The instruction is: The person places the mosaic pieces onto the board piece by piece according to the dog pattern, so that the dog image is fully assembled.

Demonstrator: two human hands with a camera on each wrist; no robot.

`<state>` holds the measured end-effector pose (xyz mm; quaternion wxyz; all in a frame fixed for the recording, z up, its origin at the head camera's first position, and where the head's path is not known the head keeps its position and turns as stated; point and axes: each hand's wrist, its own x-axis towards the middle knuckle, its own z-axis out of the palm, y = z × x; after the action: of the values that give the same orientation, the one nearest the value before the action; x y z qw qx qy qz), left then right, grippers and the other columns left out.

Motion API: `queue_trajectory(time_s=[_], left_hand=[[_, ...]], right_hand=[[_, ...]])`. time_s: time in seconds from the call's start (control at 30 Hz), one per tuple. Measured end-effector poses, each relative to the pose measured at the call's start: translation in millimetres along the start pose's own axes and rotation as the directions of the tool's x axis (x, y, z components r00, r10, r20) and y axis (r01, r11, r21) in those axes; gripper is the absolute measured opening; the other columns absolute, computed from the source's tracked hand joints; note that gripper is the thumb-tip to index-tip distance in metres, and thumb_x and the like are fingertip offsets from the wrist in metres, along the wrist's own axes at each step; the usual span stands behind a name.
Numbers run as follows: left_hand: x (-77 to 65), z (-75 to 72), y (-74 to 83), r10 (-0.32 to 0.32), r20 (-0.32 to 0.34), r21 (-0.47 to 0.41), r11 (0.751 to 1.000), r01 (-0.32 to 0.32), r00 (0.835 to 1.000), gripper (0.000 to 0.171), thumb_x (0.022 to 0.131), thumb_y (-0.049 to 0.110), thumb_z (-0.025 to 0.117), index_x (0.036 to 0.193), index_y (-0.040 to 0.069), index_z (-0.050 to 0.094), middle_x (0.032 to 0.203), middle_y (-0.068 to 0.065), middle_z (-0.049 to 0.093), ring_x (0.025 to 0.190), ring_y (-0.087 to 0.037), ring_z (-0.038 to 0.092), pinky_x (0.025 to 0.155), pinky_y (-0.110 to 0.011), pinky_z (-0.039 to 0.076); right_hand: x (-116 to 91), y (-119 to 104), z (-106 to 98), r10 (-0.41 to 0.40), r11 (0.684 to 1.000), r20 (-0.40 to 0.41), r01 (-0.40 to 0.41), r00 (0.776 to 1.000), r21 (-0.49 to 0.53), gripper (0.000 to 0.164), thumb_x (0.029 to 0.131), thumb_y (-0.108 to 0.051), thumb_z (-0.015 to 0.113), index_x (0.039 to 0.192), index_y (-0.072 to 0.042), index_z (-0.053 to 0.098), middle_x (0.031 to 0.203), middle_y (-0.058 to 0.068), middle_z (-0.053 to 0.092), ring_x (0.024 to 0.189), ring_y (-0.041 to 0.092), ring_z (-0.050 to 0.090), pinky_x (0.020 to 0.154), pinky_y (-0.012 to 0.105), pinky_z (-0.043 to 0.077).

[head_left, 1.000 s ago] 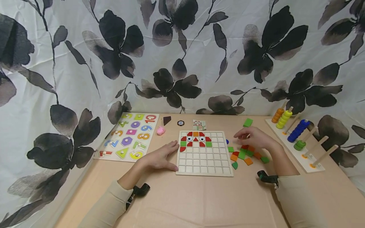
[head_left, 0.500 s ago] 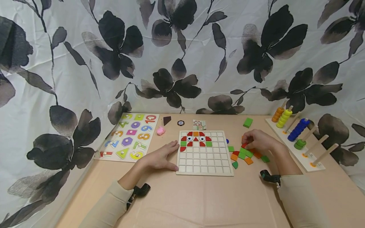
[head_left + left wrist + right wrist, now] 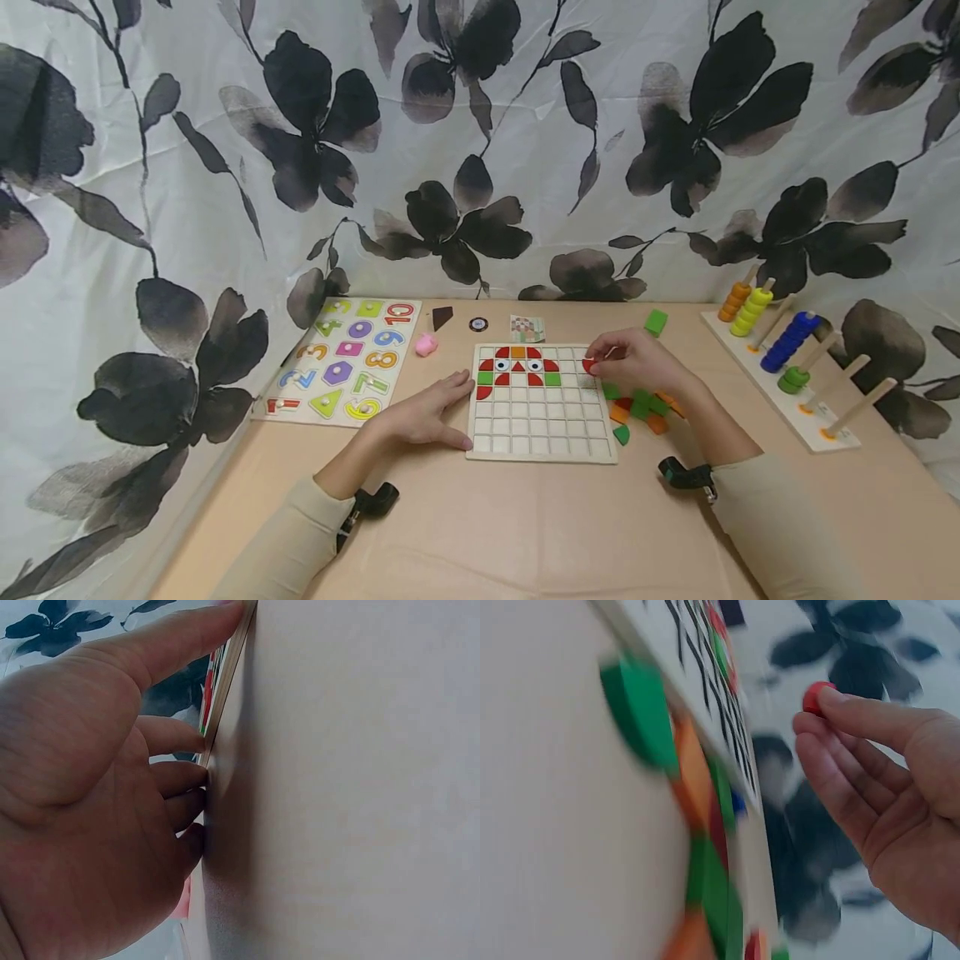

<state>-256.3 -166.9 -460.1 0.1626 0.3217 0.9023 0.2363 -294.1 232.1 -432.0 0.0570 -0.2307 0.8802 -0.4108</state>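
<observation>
A white grid board [image 3: 540, 425] lies on the table with red, green, orange and eye-patterned tiles [image 3: 517, 367] set in its upper left squares. My left hand [image 3: 423, 412] rests at its left side; in the left wrist view the thumb and extended fingers [image 3: 176, 778] touch its edge. My right hand [image 3: 637, 358] pinches a small red rounded tile [image 3: 817, 696] between thumb and fingertips, over the upper right part of the board. Loose green, orange and red tiles [image 3: 641, 406] lie right of the board, partly behind that hand.
A number puzzle board [image 3: 337, 358] lies at the left, beside a pink lump [image 3: 426, 344]. Behind the grid are a dark piece [image 3: 442, 317], a round black disc [image 3: 477, 325] and a picture card [image 3: 527, 328]. A peg stand [image 3: 787, 392] with coloured rings stands at the right.
My right hand reached down to the loose tiles, took a red one and moved left over the board with it. The left hand stays at the board's edge.
</observation>
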Motion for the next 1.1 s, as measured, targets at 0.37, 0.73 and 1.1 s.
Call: queue_trajectory(time_s=[0.37,0.73,1.1], left_hand=[[0.3,-0.2,4.3,0.019,0.005,-0.003,1.000,-0.019,1.000,0.102,0.076,0.051,0.076,0.152,0.006,0.025,0.161,-0.013,0.010,0.147,-0.030,0.006,0.118,-0.045,0.011],[0.5,-1.2,5.5,0.009,0.011,-0.007,1.000,-0.009,1.000,0.102,0.077,0.051,0.076,0.152,0.006,0.024,0.161,-0.012,0.010,0.147,-0.028,0.006,0.118,-0.045,0.011],[0.3,-2.5,2.9,-0.003,0.009,-0.012,1.000,0.004,1.000,0.104,0.075,0.053,0.076,0.152,0.007,0.025,0.161,-0.012,0.010,0.147,-0.028,0.006,0.118,-0.045,0.011]], right_hand=[[50.5,-50.2,58.1,-0.193,0.979,0.156,0.200,0.969,-0.032,0.017,0.083,-0.009,0.074,0.100,-0.010,0.076,0.087,-0.003,0.068,0.083,0.018,0.059,0.075,0.030,0.055],[74.5,-67.2,98.3,-0.194,0.961,0.265,0.237,0.945,-0.140,0.015,0.081,-0.008,0.076,0.096,-0.013,0.076,0.085,-0.007,0.069,0.075,0.011,0.056,0.076,0.032,0.051],[76.8,-75.0,103.9,-0.270,0.882,0.324,0.368,0.907,-0.295,0.010,0.084,-0.010,0.074,0.094,-0.013,0.076,0.084,-0.005,0.070,0.073,0.007,0.057,0.068,0.024,0.051]])
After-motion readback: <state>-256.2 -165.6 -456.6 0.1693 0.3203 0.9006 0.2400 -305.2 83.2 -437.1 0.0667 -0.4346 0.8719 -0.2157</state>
